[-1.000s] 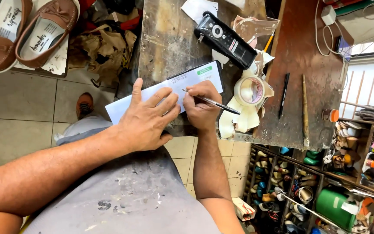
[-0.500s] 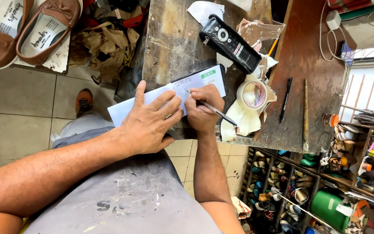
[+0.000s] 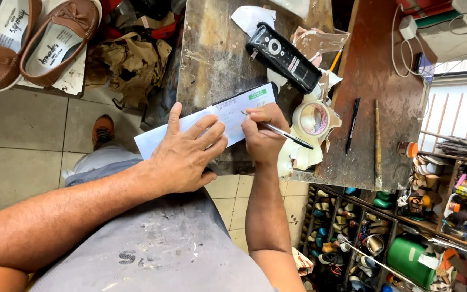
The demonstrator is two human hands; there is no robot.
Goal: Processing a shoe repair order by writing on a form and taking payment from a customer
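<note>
worn workbench | left hand flat, fingers spread, on paper slip | right hand pinching pen

Seen from above, a worker wears a grey apron that covers the chest and lap, its cloth dotted with pale specks and marked with a few dark smudges near the middle. Both forearms are bare, with no sleeves, watch or bands in sight. The left hand and right hand are ungloved and carry no rings. Below the apron's edge shows light grey trouser cloth, and one foot sits in an orange-brown shoe with dark laces.
</note>
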